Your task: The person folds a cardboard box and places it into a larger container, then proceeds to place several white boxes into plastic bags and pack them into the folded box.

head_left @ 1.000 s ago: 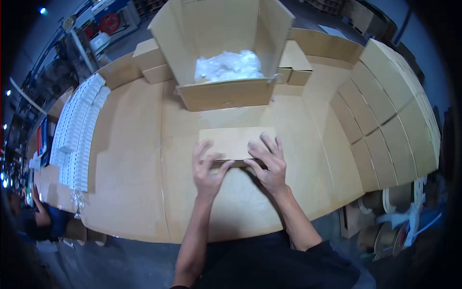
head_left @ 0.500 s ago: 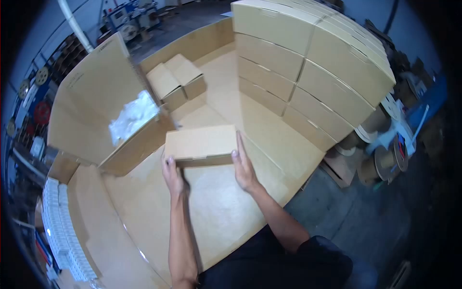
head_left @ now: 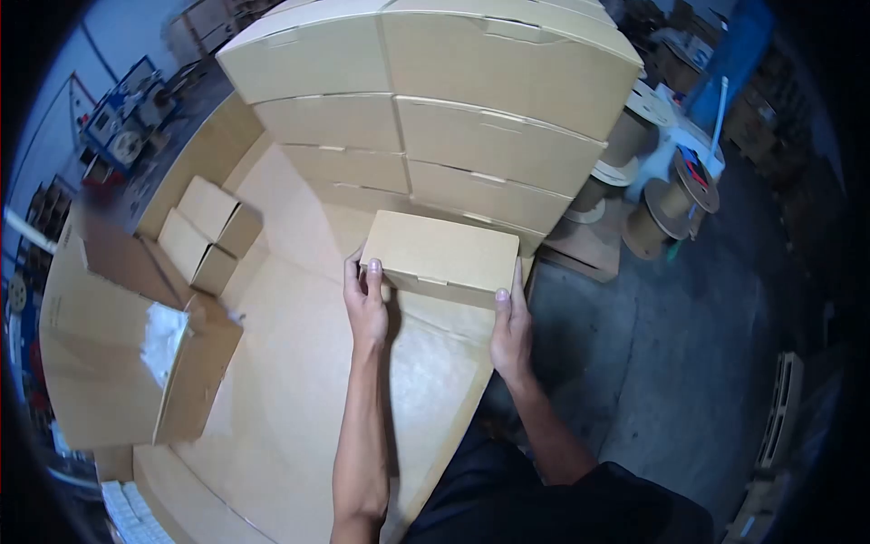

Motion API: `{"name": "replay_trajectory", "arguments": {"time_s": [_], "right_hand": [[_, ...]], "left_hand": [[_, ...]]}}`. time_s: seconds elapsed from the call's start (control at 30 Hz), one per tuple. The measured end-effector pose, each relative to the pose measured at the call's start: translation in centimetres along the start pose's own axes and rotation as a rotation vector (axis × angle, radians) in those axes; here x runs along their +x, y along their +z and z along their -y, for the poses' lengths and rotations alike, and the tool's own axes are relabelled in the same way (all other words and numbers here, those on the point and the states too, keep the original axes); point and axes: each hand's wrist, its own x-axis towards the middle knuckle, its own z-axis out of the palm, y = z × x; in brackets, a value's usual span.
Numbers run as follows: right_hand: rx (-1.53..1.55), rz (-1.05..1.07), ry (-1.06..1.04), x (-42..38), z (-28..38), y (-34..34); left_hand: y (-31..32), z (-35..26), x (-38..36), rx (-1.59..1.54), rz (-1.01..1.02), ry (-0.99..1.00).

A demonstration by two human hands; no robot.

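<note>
A closed brown cardboard box (head_left: 444,249) is held level between my two hands, over the cardboard-covered table (head_left: 299,363). My left hand (head_left: 367,299) grips its left end, thumb on the front corner. At the right end, my right hand (head_left: 513,331) presses with its thumb at the front and the fingers along the side. Right behind the held box rises a stack of similar closed boxes (head_left: 498,136), two columns wide and several layers high. The held box overlaps the lowest layers in this view.
To the left stands an open carton (head_left: 204,372) with white plastic bags (head_left: 165,340) inside. Two small boxes (head_left: 204,227) sit farther back. White stacked pieces (head_left: 131,512) lie at the lower left. Cable spools (head_left: 652,218) stand on the floor beyond the table's right edge.
My view has turned to the right. Both hands have carried the box rightward, from beside the open carton to the front of the box stack.
</note>
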Motion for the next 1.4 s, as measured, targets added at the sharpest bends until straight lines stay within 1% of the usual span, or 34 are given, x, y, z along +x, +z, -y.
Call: {"name": "replay_trajectory", "arguments": {"time_s": [0.07,0.1,0.2,0.27,0.3,0.4,0.43,0.53,0.57,0.67,0.7,0.73,0.77,0.8,0.83,0.87,0.9,0.93,0.97,1.0,1.07,1.1,1.13,1.2,1.27,1.3,1.33,1.4], "right_hand": [[-0.061,-0.072,-0.074,-0.3,-1.3,-0.6],[-0.069,-0.083,-0.022,-0.5,-0.4,-0.9],[-0.013,-0.116,0.011,-0.9,-0.2,-1.3],[-0.008,-0.125,-0.015,-0.8,-0.4,-1.3],[-0.003,-0.139,-0.028,-0.7,-0.5,-1.5],[-0.025,-0.032,0.01,0.4,-0.7,-3.1],[-0.088,-0.061,-0.104,0.5,-1.5,-3.2],[-0.045,-0.029,-0.109,0.7,-1.4,-3.6],[-0.053,-0.07,-0.118,0.7,-1.7,-3.3],[-0.09,-0.118,-0.128,0.4,-1.9,-2.9],[0.025,-0.145,-0.121,0.4,-2.8,-2.8],[0.14,-0.167,-0.111,0.5,-3.3,-2.7],[0.121,-0.28,-0.137,0.0,-3.2,-2.6],[0.038,-0.313,-0.173,-0.1,-2.7,-2.8],[-0.037,-0.34,-0.213,0.0,-1.9,-2.8],[-0.175,-0.372,-0.335,0.0,0.3,-2.4],[-0.236,-0.36,-0.445,0.1,1.2,-2.0],[-0.189,-0.267,-0.411,-0.2,1.9,-1.1],[-0.158,-0.145,-0.48,0.1,2.9,-0.5],[-0.131,-0.028,-0.547,0.3,3.6,0.7],[-0.035,0.24,-0.588,1.8,4.6,5.4],[0.023,0.343,-0.525,2.4,5.9,8.4],[0.077,0.443,-0.461,3.0,7.4,11.6],[0.397,0.608,-0.21,4.6,7.3,18.7],[0.399,0.677,-0.194,7.1,7.2,25.4],[0.4,0.66,-0.234,8.5,6.4,29.3],[0.402,0.641,-0.272,9.4,6.0,32.4],[0.279,0.544,-0.361,9.9,7.2,36.0]], "left_hand": [[1.1,0.4,0.0,-0.019,0.025,-0.023],[1.6,0.4,0.1,-0.032,0.037,-0.025],[2.6,0.5,0.4,-0.03,0.077,-0.021],[2.8,1.0,0.6,-0.052,0.08,-0.037],[2.5,0.8,0.7,-0.024,0.115,-0.08],[2.6,1.0,0.2,0.085,0.096,0.015],[2.4,1.3,0.3,0.077,0.108,-0.042],[2.8,1.0,0.4,0.05,0.154,-0.064],[3.0,0.6,0.3,0.11,0.171,0.011],[2.8,2.0,0.6,-0.056,0.189,-0.033],[2.5,1.2,0.5,0.029,0.2,-0.011],[1.7,1.1,1.0,0.179,0.227,-0.086],[1.1,1.1,1.3,0.254,0.228,-0.076],[0.7,0.1,1.4,0.33,0.217,-0.071],[-0.4,-0.6,1.6,0.437,0.209,0.044],[-1.8,-1.1,1.8,0.553,0.205,0.153],[-3.4,-1.1,2.2,0.617,0.201,0.182],[-4.8,-2.6,2.4,0.691,0.21,0.117],[-5.8,-4.2,2.5,0.723,0.194,0.113],[-7.1,-5.2,2.9,0.751,0.185,0.107],[-9.7,-6.4,4.8,0.794,0.024,0.221],[-10.7,-6.9,5.8,0.784,-0.052,0.205],[-11.7,-7.3,7.0,0.848,-0.152,0.273],[-13.8,-7.6,10.1,0.973,-0.346,0.408],[-16.8,-7.6,14.2,1.106,-0.443,0.358],[-18.3,-7.7,16.3,1.174,-0.492,0.33],[-19.5,-7.5,18.6,1.196,-0.508,0.255],[-21.7,-7.9,23.5,1.224,-0.55,0.112]]}}
